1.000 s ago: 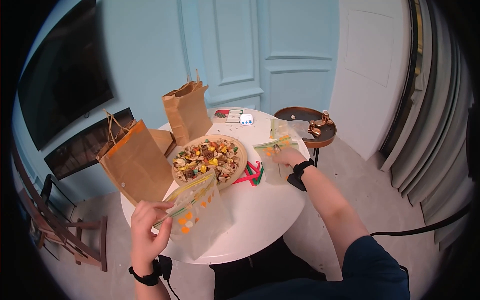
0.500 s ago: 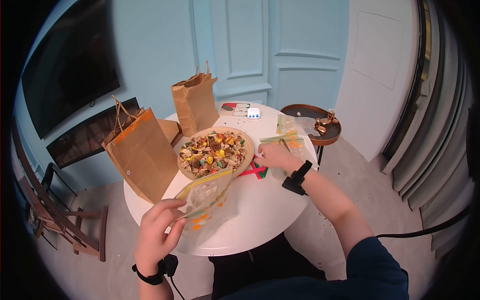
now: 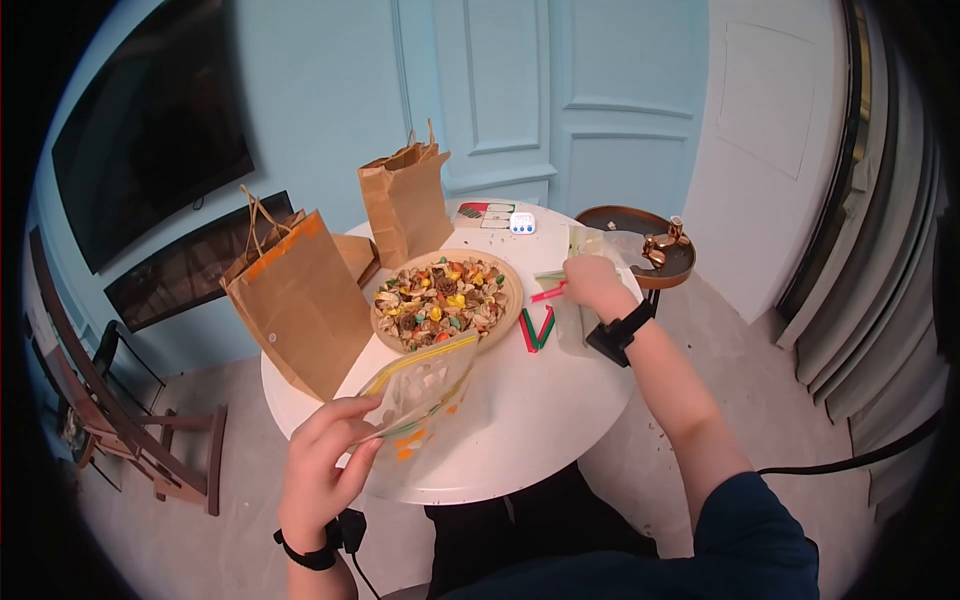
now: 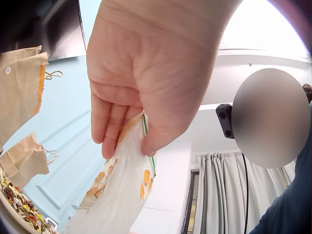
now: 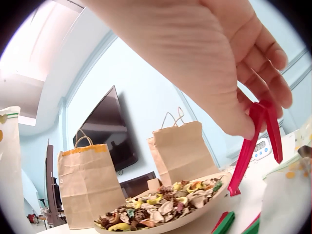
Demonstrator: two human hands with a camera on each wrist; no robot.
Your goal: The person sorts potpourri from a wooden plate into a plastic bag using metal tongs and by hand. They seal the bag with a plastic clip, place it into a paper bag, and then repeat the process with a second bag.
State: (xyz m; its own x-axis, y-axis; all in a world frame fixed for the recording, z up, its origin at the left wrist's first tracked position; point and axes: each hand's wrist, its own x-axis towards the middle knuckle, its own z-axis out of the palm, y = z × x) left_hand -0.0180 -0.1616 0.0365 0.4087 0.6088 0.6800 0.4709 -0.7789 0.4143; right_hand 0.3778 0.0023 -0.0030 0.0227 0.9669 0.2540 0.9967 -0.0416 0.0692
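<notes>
My left hand [image 3: 325, 455] grips the edge of a clear zip bag [image 3: 425, 395] with orange spots, pinching it between thumb and fingers. The bag's yellow-lined mouth gapes toward a round plate [image 3: 513, 290] of potpourri [image 3: 445, 300]. In my right hand [image 3: 597, 285], thumb and fingers pinch the hinge end of a red bag clip [image 5: 253, 141], its two arms spread in a V. Below that hand, a red clip [image 3: 528, 332] and a green clip [image 3: 547, 328] lie on the table. A second zip bag [image 5: 292, 195] sits beside the right hand, partly hidden by it in the head view.
Two brown paper bags [image 3: 300, 305] [image 3: 405, 205] stand at the left and back of the round white table [image 3: 540, 430]. A small white timer [image 3: 522, 223] and a printed card [image 3: 485, 214] are at the back. Copper-coloured objects [image 3: 663, 243] rest on a dark side table [image 3: 620, 222] beyond.
My right hand moved from the second zip bag to the clips, picked up a red one and lifted it away rightward. The bag in my left hand has tilted, its mouth showing wider.
</notes>
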